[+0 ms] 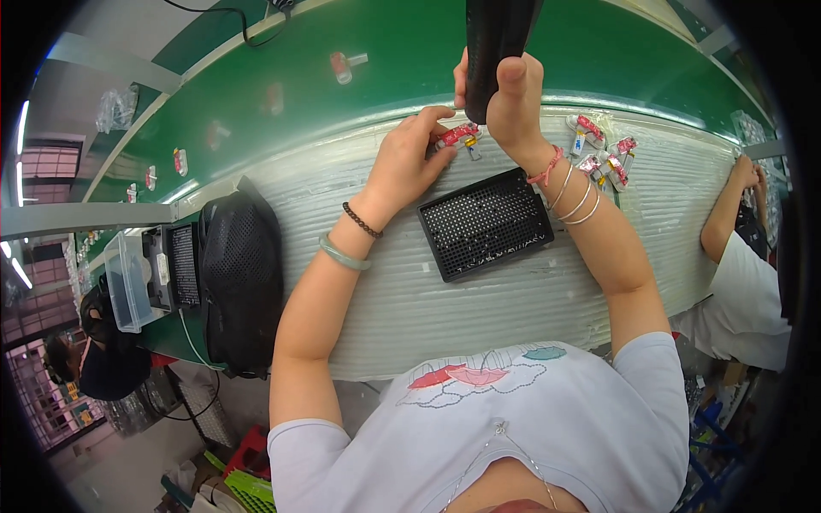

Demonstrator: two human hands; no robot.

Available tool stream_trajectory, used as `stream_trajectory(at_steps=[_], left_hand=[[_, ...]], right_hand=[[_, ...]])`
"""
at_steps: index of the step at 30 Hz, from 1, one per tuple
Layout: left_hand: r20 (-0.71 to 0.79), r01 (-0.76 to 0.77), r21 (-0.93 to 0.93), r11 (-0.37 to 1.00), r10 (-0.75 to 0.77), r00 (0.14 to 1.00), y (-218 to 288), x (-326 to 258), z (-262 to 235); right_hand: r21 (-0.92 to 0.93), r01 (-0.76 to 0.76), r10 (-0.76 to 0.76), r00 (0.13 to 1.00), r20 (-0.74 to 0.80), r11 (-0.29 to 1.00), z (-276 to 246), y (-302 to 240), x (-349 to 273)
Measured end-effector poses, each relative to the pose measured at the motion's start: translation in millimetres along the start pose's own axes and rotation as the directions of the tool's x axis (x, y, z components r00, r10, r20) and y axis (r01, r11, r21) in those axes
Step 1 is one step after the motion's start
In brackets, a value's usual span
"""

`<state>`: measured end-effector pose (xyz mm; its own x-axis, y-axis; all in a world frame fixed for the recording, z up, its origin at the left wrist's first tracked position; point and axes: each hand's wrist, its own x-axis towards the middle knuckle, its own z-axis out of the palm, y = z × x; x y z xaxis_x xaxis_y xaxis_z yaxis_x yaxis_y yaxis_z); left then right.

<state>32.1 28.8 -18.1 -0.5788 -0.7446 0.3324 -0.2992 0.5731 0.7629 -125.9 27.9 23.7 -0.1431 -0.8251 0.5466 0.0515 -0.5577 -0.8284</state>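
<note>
My left hand (409, 162) reaches forward over the padded table, thumb and index finger closed on a small red-and-white item (459, 135) with a bit of yellow and blue on it. Just right of it, my right hand (518, 107) is raised, its fingers closed around a long black object (498, 43). That object runs out past the upper edge, so its kind cannot be made out. Below both hands a black perforated tray (486, 224) lies slightly tilted on the padding. Several similar red-and-white items (605, 162) lie in a loose pile right of my right wrist.
A green belt (410, 51) behind the table carries spaced red-and-white pieces (342, 68). At left stand a black mesh-covered bag (241, 274) and a clear plastic bin (128, 286). A co-worker's arm (725, 209) is at the far right. Grey metal frame bars (94, 215) cross the left side.
</note>
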Motion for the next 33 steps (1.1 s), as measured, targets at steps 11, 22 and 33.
stream_trajectory(at_steps=[11, 22, 33], left_hand=[[-0.047, -0.044, -0.003, 0.999, 0.044, 0.998, -3.4, -1.7, -0.5], [-0.046, -0.058, 0.02, 0.998, 0.059, 0.997, -4.5, -1.4, -0.2], [-0.019, -0.063, 0.046, 0.997, 0.064, 0.998, -3.6, -2.4, -2.5]], right_hand=[[0.136, -0.302, 0.294, 0.953, 0.08, 0.944, 14.3, -58.5, -49.3], [0.086, -0.35, 0.336, 0.931, 0.14, 0.933, 12.7, -43.4, -57.6], [0.08, -0.324, 0.309, 0.938, 0.157, 0.943, 14.5, -40.0, -58.3]])
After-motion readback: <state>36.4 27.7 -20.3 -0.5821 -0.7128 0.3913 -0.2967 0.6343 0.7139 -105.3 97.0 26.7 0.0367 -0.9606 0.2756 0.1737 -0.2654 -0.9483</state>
